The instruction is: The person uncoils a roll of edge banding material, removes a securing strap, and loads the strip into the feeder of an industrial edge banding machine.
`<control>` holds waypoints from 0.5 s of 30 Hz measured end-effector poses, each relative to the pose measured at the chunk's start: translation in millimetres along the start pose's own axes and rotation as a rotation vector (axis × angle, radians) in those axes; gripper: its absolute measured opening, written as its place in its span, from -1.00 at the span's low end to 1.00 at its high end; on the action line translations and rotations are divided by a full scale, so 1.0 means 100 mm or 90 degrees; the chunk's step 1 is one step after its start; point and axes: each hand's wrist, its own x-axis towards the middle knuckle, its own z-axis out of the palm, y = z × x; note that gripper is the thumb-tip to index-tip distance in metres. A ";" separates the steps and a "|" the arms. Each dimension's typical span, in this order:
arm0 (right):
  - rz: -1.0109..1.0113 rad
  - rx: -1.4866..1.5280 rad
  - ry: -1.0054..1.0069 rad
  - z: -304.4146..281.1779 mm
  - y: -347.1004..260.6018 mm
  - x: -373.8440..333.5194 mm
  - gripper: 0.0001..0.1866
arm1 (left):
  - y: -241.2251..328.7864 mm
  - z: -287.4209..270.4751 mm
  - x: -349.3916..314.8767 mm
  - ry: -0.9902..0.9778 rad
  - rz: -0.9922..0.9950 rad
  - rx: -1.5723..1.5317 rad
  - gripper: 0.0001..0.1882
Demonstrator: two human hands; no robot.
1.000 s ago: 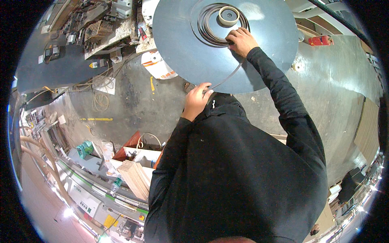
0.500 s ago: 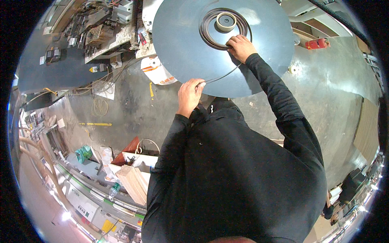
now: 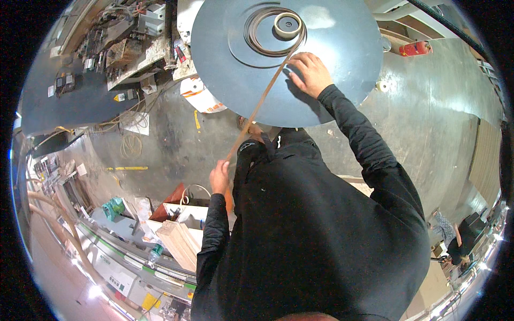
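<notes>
A thin brown strip point(image 3: 262, 99), like edge banding, runs taut from a loose coil point(image 3: 261, 47) across the near rim of a round grey disc table point(image 3: 219, 64). My left hand point(image 3: 218, 177) is closed on the strip's end, low and to the left, beyond the disc. Over the disc, my right hand point(image 3: 311, 74) has its thumb held away from the fingers. Its fingertips are at the strip just below the coil; whether they touch it is unclear. A cream ring-shaped hub point(image 3: 287, 25) stands inside the coil.
A cluttered workbench point(image 3: 142, 64) is at the far left, with a white-and-orange bag point(image 3: 201, 96) by the disc. A red fire extinguisher point(image 3: 415, 48) lies right. Wooden boards point(image 3: 176, 243) stand near my left arm. Another person point(image 3: 450, 235) is at the lower right.
My left hand has pulled the strip down and left, drawing out a longer straight length. My right hand has come off the coil and its fingers have opened. The coil has shifted and loosened.
</notes>
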 end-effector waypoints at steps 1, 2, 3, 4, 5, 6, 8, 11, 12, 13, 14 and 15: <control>-0.009 0.008 -0.006 0.05 -0.06 -0.02 -0.58 | -0.26 0.00 -0.13 0.010 -0.013 0.046 -0.71; -0.002 -0.001 -0.043 0.10 -0.12 -0.01 -0.53 | -0.54 -0.02 -0.26 0.016 -0.031 0.086 -0.70; -0.010 0.020 -0.046 0.14 -0.16 -0.01 -0.50 | -0.80 -0.05 -0.41 0.053 -0.052 0.105 -0.69; -0.005 0.038 -0.066 0.19 -0.21 -0.02 -0.47 | -1.05 -0.08 -0.56 0.079 -0.083 0.126 -0.69; -0.008 0.036 -0.059 0.23 -0.25 0.00 -0.45 | -1.32 -0.17 -0.68 0.083 -0.118 0.118 -0.68; -0.007 0.035 -0.054 0.28 -0.30 0.01 -0.44 | -1.55 -0.27 -0.81 0.039 -0.214 0.120 -0.68; -0.001 0.023 -0.047 0.35 -0.35 0.03 -0.41 | -1.90 -0.48 -1.12 0.085 -0.250 0.141 -0.67; 0.005 0.000 -0.016 0.43 -0.37 0.07 -0.50 | -2.25 -0.74 -1.30 0.133 -0.337 0.178 -0.66; 0.000 -0.014 -0.031 0.43 -0.36 0.07 -0.57 | -2.33 -0.83 -1.34 0.155 -0.305 0.178 -0.68; -0.014 -0.027 -0.038 0.44 -0.36 0.07 -0.64 | -2.40 -0.90 -1.35 0.186 -0.283 0.180 -0.69; -0.010 -0.047 -0.065 0.45 -0.36 0.05 -0.71 | -2.48 -0.97 -1.35 0.194 -0.285 0.167 -0.70; -0.025 -0.018 -0.028 0.46 -0.38 0.02 -0.88 | -2.56 -1.04 -1.32 0.222 -0.288 0.157 -0.64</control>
